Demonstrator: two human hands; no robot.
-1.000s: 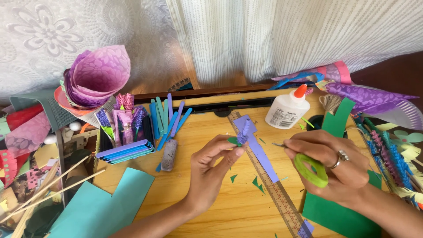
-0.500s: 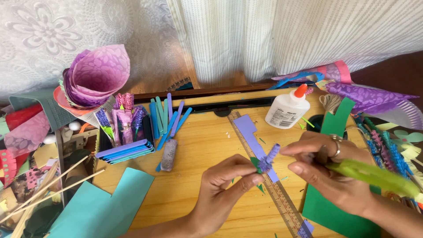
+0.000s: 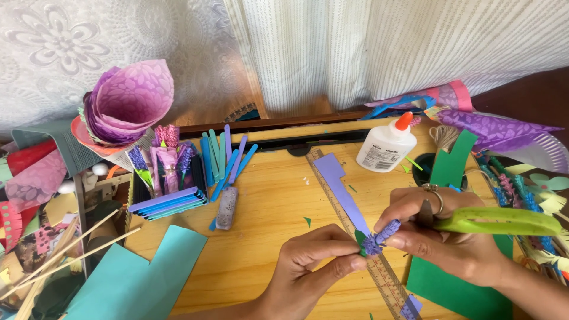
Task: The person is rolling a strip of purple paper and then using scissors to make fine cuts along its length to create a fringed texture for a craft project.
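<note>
Both hands meet near the table's [image 3: 267, 201] near right edge, over a ruler [image 3: 355, 237]. The left hand [image 3: 311, 261] pinches the base of a small purple paper flower [image 3: 379, 236], and the right hand [image 3: 441, 228] grips its tip while also holding green scissors [image 3: 498, 220]. A glue bottle [image 3: 386, 145] stands farther back, and a purple paper strip [image 3: 341, 186] lies along the ruler.

Green card [image 3: 456, 284] btm cut off; ruler [image 3: 379, 272] partly under fingers [image 3: 355, 264].
</note>
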